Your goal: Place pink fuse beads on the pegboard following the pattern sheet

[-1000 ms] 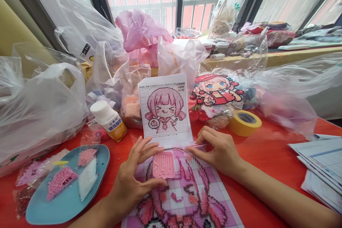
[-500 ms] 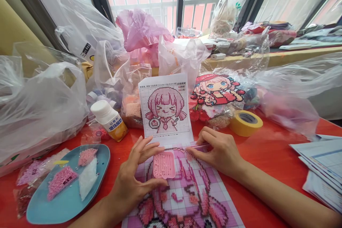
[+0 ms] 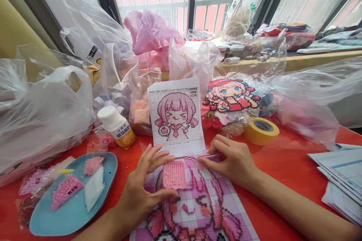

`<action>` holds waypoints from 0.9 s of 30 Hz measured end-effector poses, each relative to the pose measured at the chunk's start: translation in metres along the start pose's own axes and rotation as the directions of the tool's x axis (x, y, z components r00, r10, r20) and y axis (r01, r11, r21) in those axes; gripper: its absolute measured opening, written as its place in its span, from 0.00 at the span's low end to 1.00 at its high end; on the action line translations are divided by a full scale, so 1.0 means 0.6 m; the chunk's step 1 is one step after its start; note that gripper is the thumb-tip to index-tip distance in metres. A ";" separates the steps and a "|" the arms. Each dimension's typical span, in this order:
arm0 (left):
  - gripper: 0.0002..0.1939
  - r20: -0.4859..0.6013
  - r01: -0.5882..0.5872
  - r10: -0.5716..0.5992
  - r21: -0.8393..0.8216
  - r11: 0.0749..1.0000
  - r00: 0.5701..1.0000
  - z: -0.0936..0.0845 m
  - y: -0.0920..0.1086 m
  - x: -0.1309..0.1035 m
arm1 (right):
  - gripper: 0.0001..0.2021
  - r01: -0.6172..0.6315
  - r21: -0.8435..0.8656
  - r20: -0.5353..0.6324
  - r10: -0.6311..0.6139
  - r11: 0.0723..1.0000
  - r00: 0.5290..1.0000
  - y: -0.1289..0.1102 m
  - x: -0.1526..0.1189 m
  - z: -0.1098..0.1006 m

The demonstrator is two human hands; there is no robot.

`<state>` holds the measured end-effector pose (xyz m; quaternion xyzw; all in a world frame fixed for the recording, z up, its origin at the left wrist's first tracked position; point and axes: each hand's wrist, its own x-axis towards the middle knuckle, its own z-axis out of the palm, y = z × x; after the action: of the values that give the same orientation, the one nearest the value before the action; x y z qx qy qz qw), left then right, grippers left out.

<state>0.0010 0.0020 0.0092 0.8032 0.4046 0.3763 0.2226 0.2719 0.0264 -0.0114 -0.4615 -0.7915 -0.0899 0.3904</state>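
Note:
My left hand curves around a small pink bead tray, thumb at its near edge and fingers at its far edge. Loose pale beads lie among the tray's ridges. With fingers pinched together, my right hand holds slim pink tweezers; their tips are hard to make out. Both hands are over a printed pattern sheet partly covered with fuse beads, forming a pink-haired face with dark outlines. Behind it, a smaller printed chart of the same figure leans upright.
On the left lie a blue plate with bead bags and a white bottle. Yellow tape, a finished bead figure and papers are right. Plastic bags crowd the back and left of the red table.
The whole view has shifted very slightly to the left. Both hands keep their places, the left at the tray and the right on the tweezers.

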 end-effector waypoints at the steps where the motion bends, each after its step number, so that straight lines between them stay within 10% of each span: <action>1: 0.46 -0.001 0.000 0.000 0.001 1.000 1.000 -0.001 0.000 0.000 | 0.19 -0.001 0.001 -0.004 0.001 1.000 1.000 0.000 0.000 0.000; 27: 0.46 0.008 -0.011 0.011 0.003 1.000 1.000 0.003 -0.005 -0.001 | 0.04 0.183 0.323 -0.008 -0.190 0.929 0.982 -0.039 0.004 -0.005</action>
<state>0.0005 0.0030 0.0060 0.8072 0.3999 0.3737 0.2211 0.2540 0.0132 -0.0027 -0.3153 -0.8402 0.0093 0.4411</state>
